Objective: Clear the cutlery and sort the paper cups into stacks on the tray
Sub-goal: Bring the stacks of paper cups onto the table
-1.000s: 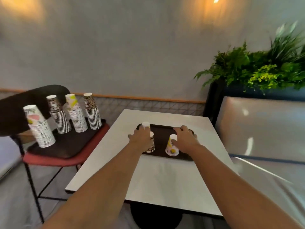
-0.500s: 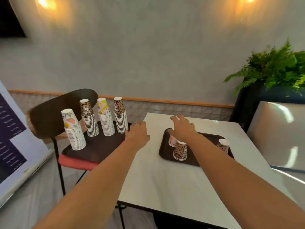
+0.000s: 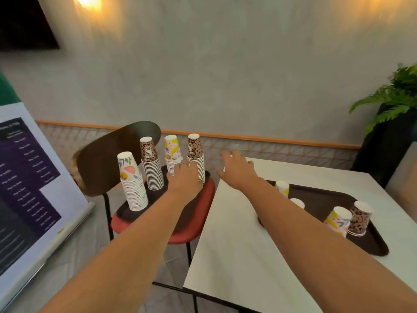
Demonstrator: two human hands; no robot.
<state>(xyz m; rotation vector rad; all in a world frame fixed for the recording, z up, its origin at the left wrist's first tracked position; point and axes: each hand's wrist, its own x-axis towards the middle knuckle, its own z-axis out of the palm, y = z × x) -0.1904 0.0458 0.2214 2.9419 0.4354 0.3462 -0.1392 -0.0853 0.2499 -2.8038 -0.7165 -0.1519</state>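
Left hand: your left hand rests loosely curled against the bases of the tall stacks on the chair tray, centre left; whether it grips a cup, you cannot tell
Right hand: your right hand hovers spread and empty, centre frame
Loose cups: four cups sit upturned on the bench tray, lower right
Doing it well: match each print to its stack; seat cups squarely so towers stay upright
Writing: sign at left, text too blurred to read

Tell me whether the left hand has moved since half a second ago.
Yes. The left hand has gone left, off the white table, and now reaches the cup stacks on the chair's tray.
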